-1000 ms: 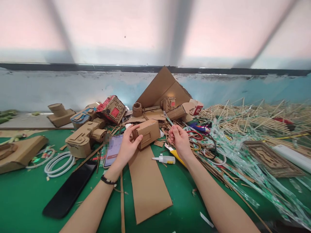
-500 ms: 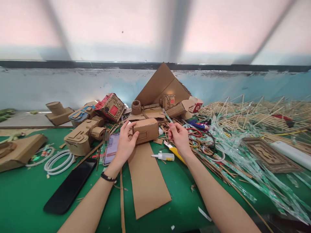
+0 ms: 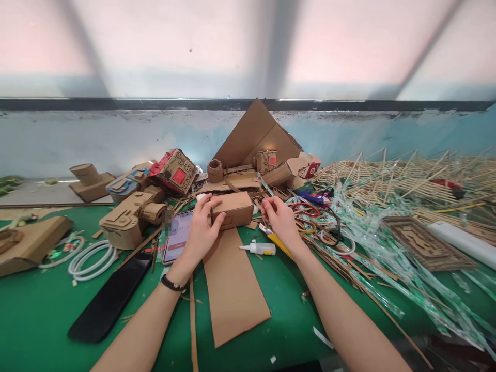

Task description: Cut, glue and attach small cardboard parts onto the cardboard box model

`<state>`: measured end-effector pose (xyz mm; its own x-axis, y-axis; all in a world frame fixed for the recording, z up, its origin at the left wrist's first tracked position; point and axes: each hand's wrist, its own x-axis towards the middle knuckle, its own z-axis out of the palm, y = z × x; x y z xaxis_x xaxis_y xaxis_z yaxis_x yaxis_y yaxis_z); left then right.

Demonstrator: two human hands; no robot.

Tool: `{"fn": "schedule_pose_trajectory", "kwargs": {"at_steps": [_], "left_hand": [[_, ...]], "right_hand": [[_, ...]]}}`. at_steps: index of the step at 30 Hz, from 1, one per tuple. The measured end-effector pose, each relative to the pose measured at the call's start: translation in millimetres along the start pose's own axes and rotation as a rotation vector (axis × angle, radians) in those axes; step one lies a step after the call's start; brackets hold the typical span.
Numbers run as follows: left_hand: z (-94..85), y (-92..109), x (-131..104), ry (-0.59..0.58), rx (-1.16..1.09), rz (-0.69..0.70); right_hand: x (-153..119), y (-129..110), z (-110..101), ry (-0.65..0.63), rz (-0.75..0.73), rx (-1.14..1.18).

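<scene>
My left hand point(image 3: 205, 225) is wrapped round the left end of a small cardboard box point(image 3: 237, 207), thumb on its front face. Just right of the box, my right hand point(image 3: 279, 219) is closed in a pinch; whatever its fingertips hold, if anything, is too small to make out. Below the box a flat cardboard sheet point(image 3: 234, 289) lies on the green table. A small glue bottle point(image 3: 261, 249) rests beside the sheet, its tip pointing left. The yellow cutter point(image 3: 282, 246) lies partly under my right hand. A lit phone point(image 3: 178, 237) is left of my left hand.
Cardboard camera models point(image 3: 126, 219) and a coiled white tube point(image 3: 93, 260) stand at the left, near a black phone point(image 3: 112, 297). Plastic strips point(image 3: 372, 243) and thin sticks point(image 3: 387, 175) crowd the right. A large cardboard sheet point(image 3: 251, 129) leans on the wall.
The box in my left hand has tilted slightly, showing more of its top. My right hand has moved a little left, closer to the box. The view has shifted slightly.
</scene>
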<state>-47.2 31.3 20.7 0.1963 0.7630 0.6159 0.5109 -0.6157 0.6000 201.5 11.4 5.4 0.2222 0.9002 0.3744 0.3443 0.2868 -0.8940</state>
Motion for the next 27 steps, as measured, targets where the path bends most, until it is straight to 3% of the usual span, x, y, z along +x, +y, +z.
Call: {"fn": "schedule_pose_trajectory", "kwargs": {"at_steps": [4,10,13,19,21,27], "left_hand": [[-1.7,-2.7,1.3,0.051,0.044,0.034],[-2.9,-3.6,1.1,0.083,0.089,0.040],[-2.6,1.7,0.6,0.116,0.089,0.050],[-5.1,16.3,-2.8,0.288,0.099,0.159],[-3.1,18.3,-6.4,0.231,0.040,0.148],[6.3,17.3,-15.0,-0.129,-0.227,-0.064]], "right_hand": [[3.1,3.8,-2.7,-0.012,-0.031,-0.081],[-3.2,4.9,2.5,-0.138,-0.054,-0.186],[-8.4,5.0,5.5,-0.214,-0.077,-0.346],[-17.3,2.0,11.7,-0.329,-0.129,-0.705],[-18.1,0.6,13.6,-0.359,-0.144,-0.807],[-13.4,2.4,13.1,-0.344,-0.119,-0.785]]}}
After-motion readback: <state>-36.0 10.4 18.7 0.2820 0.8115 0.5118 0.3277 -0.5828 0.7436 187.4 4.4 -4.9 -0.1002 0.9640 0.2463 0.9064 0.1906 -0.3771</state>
